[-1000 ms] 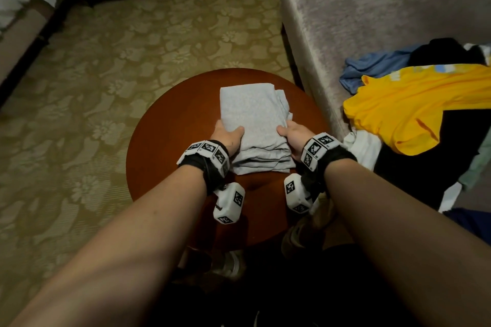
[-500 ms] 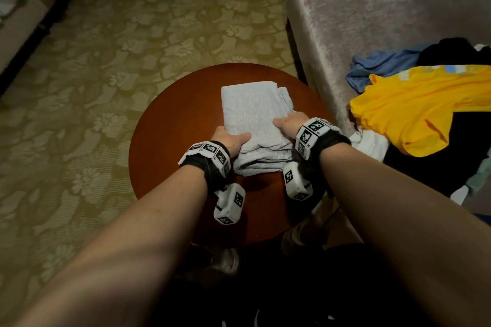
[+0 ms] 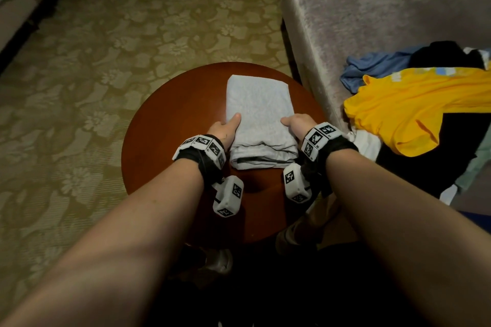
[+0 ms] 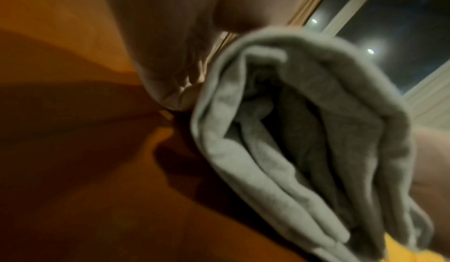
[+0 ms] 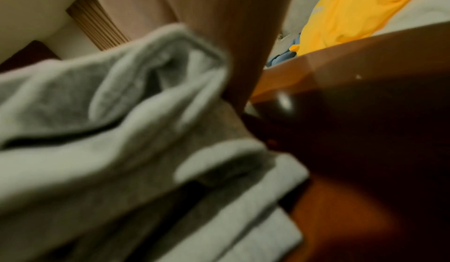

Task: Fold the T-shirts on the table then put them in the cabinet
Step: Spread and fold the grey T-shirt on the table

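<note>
A folded grey T-shirt lies on the round reddish-brown tabletop, towards its far right part, with the layered fold edges facing the person.

The left hand holds the shirt's left edge: the thumb lies on top of the cloth, and in the left wrist view the fingers go in under the stacked layers.

The right hand holds the right edge in the same way, thumb on top and the rest of the hand down along the side of the stack.

Both wrists carry black bands with white marker cubes.

To the right, on a grey sofa, lies a loose heap of clothes: a yellow garment, a blue garment and dark items.
</note>
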Demonstrator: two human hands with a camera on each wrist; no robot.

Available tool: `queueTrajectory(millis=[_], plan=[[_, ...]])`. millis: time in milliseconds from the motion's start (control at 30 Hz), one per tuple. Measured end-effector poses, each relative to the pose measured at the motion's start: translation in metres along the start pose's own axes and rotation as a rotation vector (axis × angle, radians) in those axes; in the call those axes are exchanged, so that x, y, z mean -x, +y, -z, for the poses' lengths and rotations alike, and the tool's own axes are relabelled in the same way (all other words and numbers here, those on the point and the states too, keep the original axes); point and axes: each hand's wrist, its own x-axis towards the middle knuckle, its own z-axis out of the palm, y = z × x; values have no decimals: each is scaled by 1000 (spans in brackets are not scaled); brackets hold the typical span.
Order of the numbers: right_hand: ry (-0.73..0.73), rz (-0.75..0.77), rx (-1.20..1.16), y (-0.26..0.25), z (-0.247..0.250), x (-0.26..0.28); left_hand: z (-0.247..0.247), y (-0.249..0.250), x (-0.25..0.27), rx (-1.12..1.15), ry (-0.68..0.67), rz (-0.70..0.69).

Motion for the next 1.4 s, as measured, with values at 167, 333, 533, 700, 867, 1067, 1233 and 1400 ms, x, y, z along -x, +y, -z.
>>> queueTrajectory(millis=[167,333,533,700,867,1067,1233,1400], plan=[[-5,95,190,9,-2,4,-5,0,-2,91,-61,24],[37,112,126,5,-5,8,-2,9,9,197,-52,-72],[293,433,116,-19,2,42,24,34,31,-13,108,-281],[330,858,732,-66,-1,97,50,53,61,-431,222,-432],[300,818,1160,-86,12,126,69,60,100,-657,263,-593],[298,749,763,-75,42,141,84,58,143,-702,293,-667],[353,752,293,-65,80,165,87,56,161,-552,229,-539],[472,739,-63,-43,127,180,70,85,187,-96,200,-587]])
